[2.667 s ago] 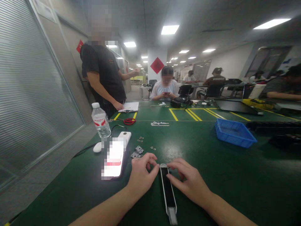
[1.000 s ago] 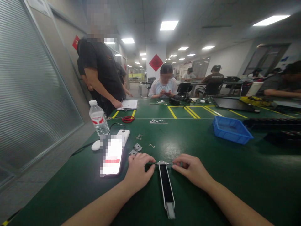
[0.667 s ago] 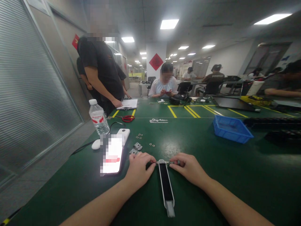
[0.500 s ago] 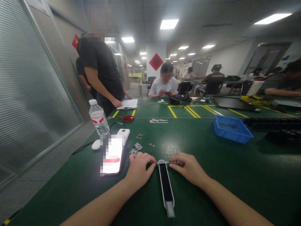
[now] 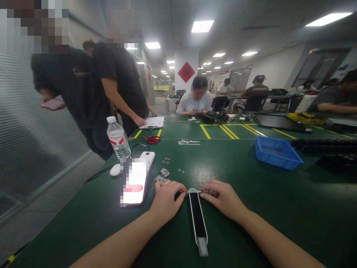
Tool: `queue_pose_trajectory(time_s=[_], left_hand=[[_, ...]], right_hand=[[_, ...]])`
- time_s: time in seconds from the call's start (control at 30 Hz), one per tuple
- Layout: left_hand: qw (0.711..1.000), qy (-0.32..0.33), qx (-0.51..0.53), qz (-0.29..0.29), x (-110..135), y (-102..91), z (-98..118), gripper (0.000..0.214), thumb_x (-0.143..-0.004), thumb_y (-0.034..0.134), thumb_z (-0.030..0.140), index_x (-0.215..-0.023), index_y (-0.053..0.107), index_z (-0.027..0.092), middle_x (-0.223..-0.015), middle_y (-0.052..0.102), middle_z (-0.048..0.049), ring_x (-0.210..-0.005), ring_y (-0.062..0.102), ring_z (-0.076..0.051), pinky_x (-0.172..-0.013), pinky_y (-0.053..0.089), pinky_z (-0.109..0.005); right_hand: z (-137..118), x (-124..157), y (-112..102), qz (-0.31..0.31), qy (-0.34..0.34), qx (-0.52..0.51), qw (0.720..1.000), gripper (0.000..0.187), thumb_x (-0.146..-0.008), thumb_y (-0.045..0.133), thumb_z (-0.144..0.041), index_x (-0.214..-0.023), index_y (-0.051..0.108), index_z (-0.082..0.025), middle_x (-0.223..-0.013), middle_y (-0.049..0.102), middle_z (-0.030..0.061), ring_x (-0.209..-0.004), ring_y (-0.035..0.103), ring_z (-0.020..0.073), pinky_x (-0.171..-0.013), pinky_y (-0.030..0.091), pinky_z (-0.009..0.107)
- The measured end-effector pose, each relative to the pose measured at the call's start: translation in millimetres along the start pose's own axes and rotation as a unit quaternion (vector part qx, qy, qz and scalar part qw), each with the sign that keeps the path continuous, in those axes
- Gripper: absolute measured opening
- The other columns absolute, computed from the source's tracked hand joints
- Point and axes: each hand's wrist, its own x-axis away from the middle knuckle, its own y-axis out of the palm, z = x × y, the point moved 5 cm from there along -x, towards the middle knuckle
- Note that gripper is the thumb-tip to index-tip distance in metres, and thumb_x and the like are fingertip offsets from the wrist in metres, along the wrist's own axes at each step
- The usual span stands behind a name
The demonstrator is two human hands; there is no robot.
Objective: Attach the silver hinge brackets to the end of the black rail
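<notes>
Between my hands lies a long, narrow black strip (image 5: 198, 216) with a white wire-like edge and a grey tab at its near end. A thin metal crosspiece (image 5: 193, 191) sits across its far end. My left hand (image 5: 168, 197) pinches the left end of this crosspiece between thumb and fingers. On the other side, my right hand (image 5: 224, 196) pinches its right end. The fingertips partly cover both ends. Small grey metal brackets (image 5: 164, 172) lie just beyond my left hand, with several small rings (image 5: 166, 160) past them.
Left of my hands are a lit phone (image 5: 134, 186), a white device (image 5: 148, 158) and a water bottle (image 5: 118, 139). Red-handled scissors (image 5: 153, 139) and white parts (image 5: 189, 142) lie farther back. A blue bin (image 5: 277, 152) stands right. People stand at left.
A second person in dark clothes, holding a phone, has come into view at the far left. My hands keep their pinch on the crosspiece; the view has shifted slightly.
</notes>
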Motion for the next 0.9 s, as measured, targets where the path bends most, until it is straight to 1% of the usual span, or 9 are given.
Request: queue_pose_trajectory(time_s=[0.17, 0.43, 0.57, 0.67, 0.9], left_hand=[[1.000, 0.000, 0.002, -0.003, 0.0, -0.3, 0.8, 0.014, -0.085, 0.053, 0.019, -0.087, 0.066, 0.023, -0.089, 0.069, -0.0004, -0.090, 0.057, -0.022, -0.083, 0.030, -0.039], [1.000, 0.006, 0.002, 0.003, 0.7, 0.6, 0.8, 0.015, -0.084, 0.052, 0.019, -0.087, 0.066, 0.022, -0.088, 0.068, -0.0008, -0.089, 0.056, -0.021, -0.083, 0.031, -0.038], [1.000, 0.006, 0.001, 0.000, 0.5, 0.4, 1.0, 0.015, -0.084, 0.052, 0.019, -0.087, 0.066, 0.023, -0.087, 0.068, -0.0002, -0.089, 0.057, -0.022, -0.082, 0.031, -0.038], [1.000, 0.005, -0.002, 0.003, 0.5, 0.9, -0.2, 0.014, -0.085, 0.052, 0.019, -0.087, 0.066, 0.023, -0.087, 0.068, 0.0009, -0.089, 0.057, -0.021, -0.082, 0.031, -0.037], [1.000, 0.008, -0.002, 0.005, 0.5, 2.7, -2.4, 0.014, -0.085, 0.052, 0.019, -0.086, 0.065, 0.023, -0.087, 0.068, 0.0012, -0.088, 0.057, -0.021, -0.082, 0.029, -0.038]], right_hand=[[-1.0, -0.9, 1.5, -0.011, 0.010, -0.006, 1.000, 0.006, -0.083, 0.064, -0.022, -0.086, 0.069, -0.020, -0.073, 0.062, 0.0000, -0.060, 0.053, 0.0115, -0.055, 0.042, 0.023], [-3.5, -3.1, 2.8, -0.010, -0.010, -0.007, 1.000, 0.009, -0.085, 0.062, -0.025, -0.087, 0.070, -0.021, -0.074, 0.063, 0.0007, -0.062, 0.055, 0.0120, -0.056, 0.042, 0.023], [-3.8, -1.1, 1.3, -0.017, -0.005, -0.003, 1.000, 0.015, -0.084, 0.064, -0.027, -0.096, 0.070, -0.021, -0.075, 0.062, 0.0007, -0.060, 0.054, 0.0118, -0.055, 0.043, 0.023], [-4.1, 1.2, 0.3, -0.021, 0.003, 0.007, 1.000, 0.018, -0.084, 0.062, -0.024, -0.101, 0.068, -0.020, -0.077, 0.062, 0.0010, -0.059, 0.052, 0.0114, -0.055, 0.042, 0.023], [-7.4, 0.7, 1.3, -0.030, 0.007, 0.007, 0.999, 0.015, -0.087, 0.054, -0.020, -0.092, 0.068, -0.020, -0.078, 0.062, 0.0013, -0.063, 0.054, 0.0125, -0.057, 0.042, 0.024]])
